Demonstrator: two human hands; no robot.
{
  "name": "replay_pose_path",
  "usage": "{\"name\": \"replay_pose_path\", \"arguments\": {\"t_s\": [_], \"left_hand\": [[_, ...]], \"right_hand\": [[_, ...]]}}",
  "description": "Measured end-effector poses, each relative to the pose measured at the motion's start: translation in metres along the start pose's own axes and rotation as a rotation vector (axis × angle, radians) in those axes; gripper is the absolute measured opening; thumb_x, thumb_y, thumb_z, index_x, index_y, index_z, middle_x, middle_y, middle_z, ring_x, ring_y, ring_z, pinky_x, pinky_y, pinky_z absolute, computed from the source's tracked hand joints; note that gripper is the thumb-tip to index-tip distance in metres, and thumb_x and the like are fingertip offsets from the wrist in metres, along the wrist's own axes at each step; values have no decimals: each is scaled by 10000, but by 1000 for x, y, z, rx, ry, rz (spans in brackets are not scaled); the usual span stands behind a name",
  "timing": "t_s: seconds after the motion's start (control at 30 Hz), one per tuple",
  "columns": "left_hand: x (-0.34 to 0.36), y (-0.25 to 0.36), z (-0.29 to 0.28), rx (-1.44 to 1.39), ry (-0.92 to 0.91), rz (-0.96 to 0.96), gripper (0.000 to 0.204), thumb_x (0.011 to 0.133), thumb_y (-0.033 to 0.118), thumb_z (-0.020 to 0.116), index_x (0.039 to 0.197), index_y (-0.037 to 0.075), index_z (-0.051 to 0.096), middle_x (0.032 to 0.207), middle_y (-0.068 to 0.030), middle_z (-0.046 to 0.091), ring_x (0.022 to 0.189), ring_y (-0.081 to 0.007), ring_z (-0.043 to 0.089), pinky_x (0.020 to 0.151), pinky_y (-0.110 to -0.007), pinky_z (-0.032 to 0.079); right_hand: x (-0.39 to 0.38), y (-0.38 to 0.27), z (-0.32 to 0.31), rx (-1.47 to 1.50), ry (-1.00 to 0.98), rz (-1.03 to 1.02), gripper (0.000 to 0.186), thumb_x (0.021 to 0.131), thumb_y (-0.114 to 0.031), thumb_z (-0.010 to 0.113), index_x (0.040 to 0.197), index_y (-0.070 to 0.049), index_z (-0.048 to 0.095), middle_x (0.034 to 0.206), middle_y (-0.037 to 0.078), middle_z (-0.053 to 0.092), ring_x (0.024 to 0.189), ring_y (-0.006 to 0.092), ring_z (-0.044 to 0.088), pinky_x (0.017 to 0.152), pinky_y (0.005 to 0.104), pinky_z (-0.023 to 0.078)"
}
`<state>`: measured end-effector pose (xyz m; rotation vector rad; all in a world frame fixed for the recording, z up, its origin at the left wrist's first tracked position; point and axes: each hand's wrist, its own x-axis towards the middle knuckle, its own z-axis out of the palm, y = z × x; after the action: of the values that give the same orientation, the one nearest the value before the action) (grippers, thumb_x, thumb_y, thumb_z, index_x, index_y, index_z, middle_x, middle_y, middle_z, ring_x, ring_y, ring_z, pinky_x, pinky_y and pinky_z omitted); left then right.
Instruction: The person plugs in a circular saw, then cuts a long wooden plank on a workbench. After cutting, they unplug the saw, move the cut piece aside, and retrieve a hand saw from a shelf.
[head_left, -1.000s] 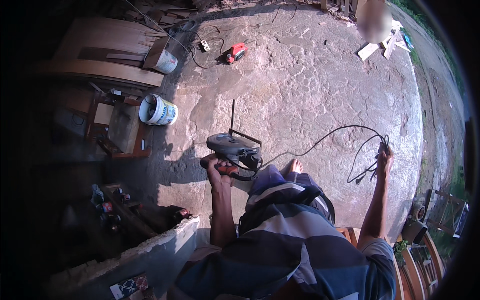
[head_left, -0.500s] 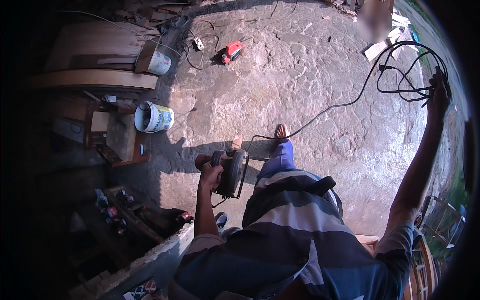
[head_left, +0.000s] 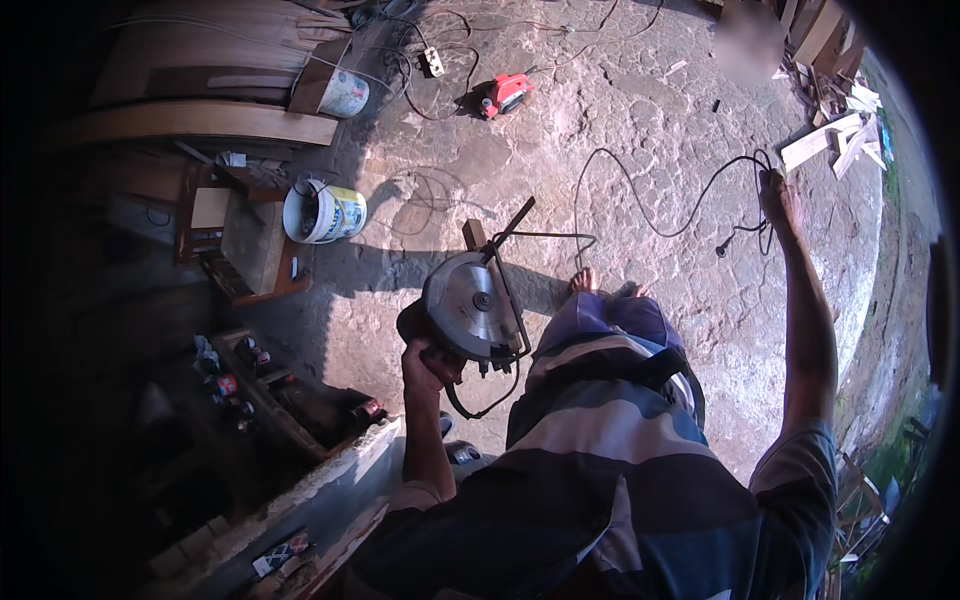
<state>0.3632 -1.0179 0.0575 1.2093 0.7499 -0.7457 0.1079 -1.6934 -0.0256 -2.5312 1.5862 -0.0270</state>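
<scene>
A circular saw (head_left: 452,305) is held up on my left side, its round toothed blade turned to view. My left hand (head_left: 432,366) is closed round its handle, the fingers partly hidden by the saw body. Out to the right, my right hand (head_left: 781,203) grips a bunched black power cord (head_left: 690,228). Loops of it hang below the fist, and the plug (head_left: 721,251) dangles beside them. From there the cord runs in a loose wave over the floor toward the saw. A short wooden piece (head_left: 474,235) shows just beyond the saw.
A red power tool (head_left: 507,95) lies on the rough concrete floor (head_left: 620,110), near a white socket block (head_left: 433,62) with tangled wires. White buckets (head_left: 335,214) and boards (head_left: 200,125) stand at left. Wood offcuts (head_left: 825,140) lie far right. A low wall (head_left: 290,510) runs at lower left.
My right hand has come inward to the left, and its wide cord loops have dropped into a narrower hanging bunch. The saw has turned, bringing its blade into view.
</scene>
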Motion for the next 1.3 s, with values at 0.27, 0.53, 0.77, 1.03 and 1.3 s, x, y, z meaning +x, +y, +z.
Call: {"name": "replay_pose_path", "arguments": {"t_s": [0.27,0.53,0.77,1.03,1.3], "left_hand": [[-5,-15,49,-225,-220,8,171,775,269,661,743,152,541,627,13,490,653,-201,565,707,-418,524],[-4,-50,167,-235,-93,98,161,743,176,676,700,158,522,635,17,497,662,-174,558,836,-426,543],[1,-51,254,-167,-193,94,117,776,195,638,733,150,540,614,26,494,650,-156,568,777,-353,550],[34,-29,329,-5,-142,152,210,817,214,600,990,102,641,581,73,494,481,-94,534,536,-266,516],[125,32,392,-208,-371,72,157,816,201,578,925,95,616,554,69,453,434,-88,480,478,-255,477]], "right_hand": [[-14,-86,40,1193,-461,-319,327,1008,-299,533,1100,-16,670,952,105,724,878,208,653,714,368,504],[-28,-216,58,1187,-1241,-501,377,1010,-244,579,1306,-16,631,1178,124,702,1118,206,635,1010,334,455],[41,-218,5,1118,-939,-571,279,924,-217,561,1035,-14,716,923,138,739,838,233,705,749,368,547],[241,-272,44,622,-439,-143,270,861,-285,576,927,-78,736,912,196,724,935,348,715,798,465,562],[304,-220,69,-9,-663,-517,287,862,-279,676,1026,-52,740,1016,208,722,990,376,704,816,456,578]]}}
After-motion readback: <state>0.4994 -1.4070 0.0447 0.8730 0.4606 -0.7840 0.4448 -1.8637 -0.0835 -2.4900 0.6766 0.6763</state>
